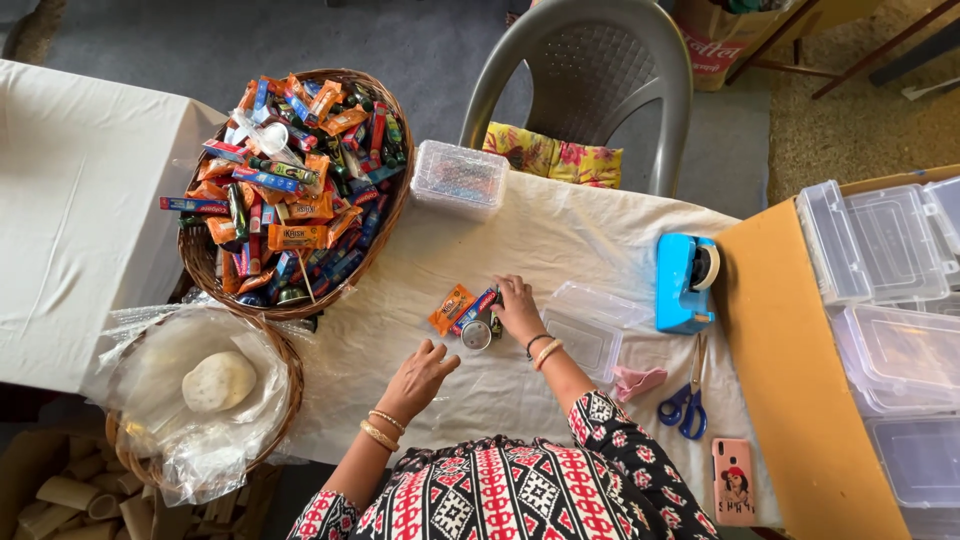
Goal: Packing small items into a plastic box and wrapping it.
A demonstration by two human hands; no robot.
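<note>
We see the right hand extended forward over the white tablecloth, wrist bent slightly inward, fingers curled down and pinched on a small blue packet. That packet lies directly to the left of the fingertips, next to an orange packet, and a small round tin sits just below them, close to the thumb. We cannot tell whether the hand also touches the tin. The left hand rests palm down on the cloth, nearer the body, fingers loosely spread and thumb angled outward toward the tin; it holds nothing. Both wrists carry bangles. To the right of the right hand, an open clear plastic box lies just beside the forearm, with a blue tape dispenser and blue-handled scissors farther out. Forward and left of both hands stands a wicker basket heaped with assorted packets.
</note>
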